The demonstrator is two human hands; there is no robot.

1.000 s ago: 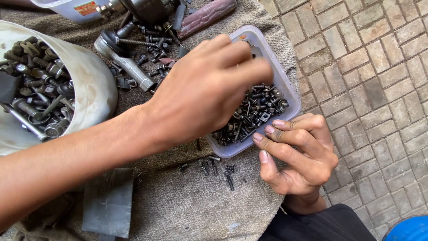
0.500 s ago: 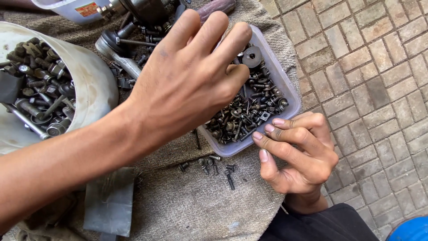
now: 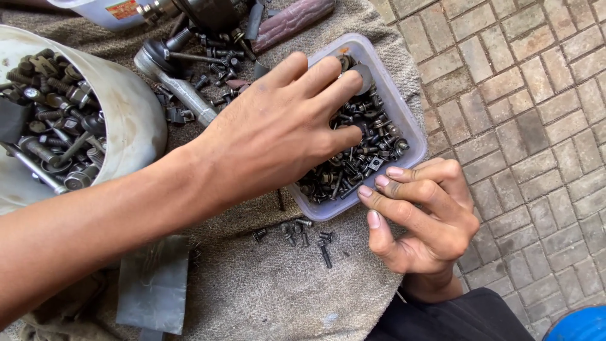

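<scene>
Your left hand (image 3: 278, 136) is down in the clear plastic tray (image 3: 404, 120), palm down, fingers spread and curled into the heap of small dark screws and nuts (image 3: 372, 155); the fingertips are pressed among the pieces, but whether they have pinched any 1 of them I cannot tell, the hand hides that. A round black washer (image 3: 361, 77) sits right at your fingertips near the far end of the tray. Your right hand (image 3: 423, 215) is at the tray's near corner, fingers half curled and loosely apart, the tips touching the rim, nothing gripped that shows. The tray rests on a grey-brown sackcloth (image 3: 265, 290), its right side close to the edge where the brick paving (image 3: 536, 95) begins. Just in front of the tray, on the cloth, lie about 5 loose screws (image 3: 306, 239), well apart from either hand. To your left stands a big pale bucket (image 3: 129, 117), tipped toward you and full of larger bolts and nuts (image 3: 53, 126). Beyond your wrist lies a steel ball-joint rod (image 3: 177, 85) among scattered hardware, and a flat grey plastic scrap (image 3: 154, 284) lies under your forearm.
</scene>
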